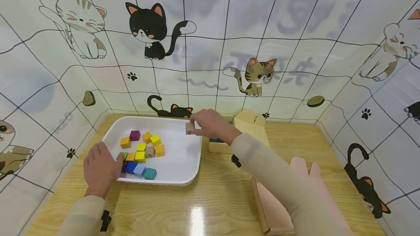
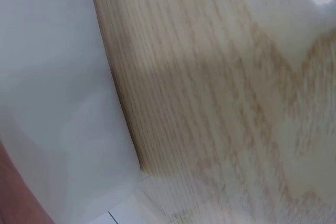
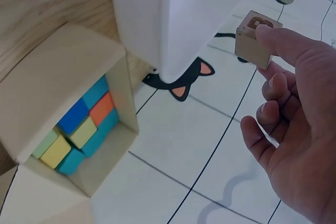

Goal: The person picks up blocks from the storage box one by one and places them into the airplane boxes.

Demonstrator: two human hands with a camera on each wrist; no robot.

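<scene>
My right hand (image 1: 212,124) pinches a plain wooden block (image 3: 254,39) between thumb and fingers, above the right rim of the white tray (image 1: 177,156). Brown print shows on one face of it. My left hand (image 1: 101,165) rests at the tray's left rim, its fingers fairly straight and its thumb close to the blocks. In the tray lie several colored blocks, among them a purple block (image 1: 135,135), a yellow block (image 1: 155,140), a light blue block (image 1: 139,170) and a teal block (image 1: 150,173). A wooden block marked with a figure (image 1: 150,152) sits among them.
Right of the tray stands an open yellowish cardboard box (image 3: 113,166) holding several colored blocks. A pink cardboard box (image 1: 272,207) lies at the right front, partly under my right arm. A cat-printed sheet (image 1: 210,54) surrounds the wooden table (image 1: 177,210).
</scene>
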